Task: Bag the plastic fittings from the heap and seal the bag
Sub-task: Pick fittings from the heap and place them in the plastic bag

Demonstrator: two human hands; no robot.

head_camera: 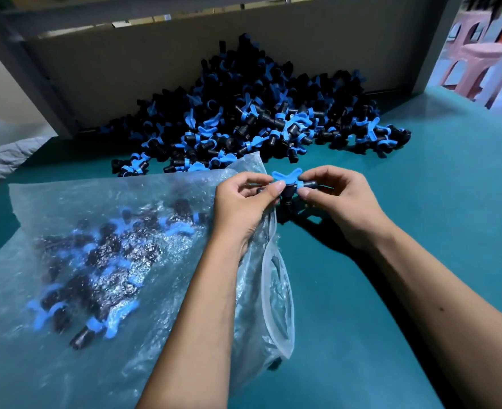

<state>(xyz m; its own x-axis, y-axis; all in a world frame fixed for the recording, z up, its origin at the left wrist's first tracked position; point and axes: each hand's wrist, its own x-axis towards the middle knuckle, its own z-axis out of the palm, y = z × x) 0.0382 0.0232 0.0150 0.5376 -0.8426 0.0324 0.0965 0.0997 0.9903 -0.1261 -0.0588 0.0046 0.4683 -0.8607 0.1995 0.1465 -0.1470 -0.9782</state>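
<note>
A black plastic fitting (pixel 288 188) with blue wing-shaped handles is held between both hands above the teal table (pixel 421 202), just in front of the heap of fittings (pixel 244 119). The left hand (pixel 244 202) pinches the fitting's left end between thumb and curled fingers, and the right hand (pixel 335 199) pinches its right end, at a blue collar, the same way; one blue wing stands up between the two sets of fingertips. Beneath the left wrist lies a clear plastic bag (pixel 96 231), its mouth gaping open towards the right, with many black-and-blue fittings already inside. The heap rests against a cardboard wall (pixel 155 54) at the table's far side.
</note>
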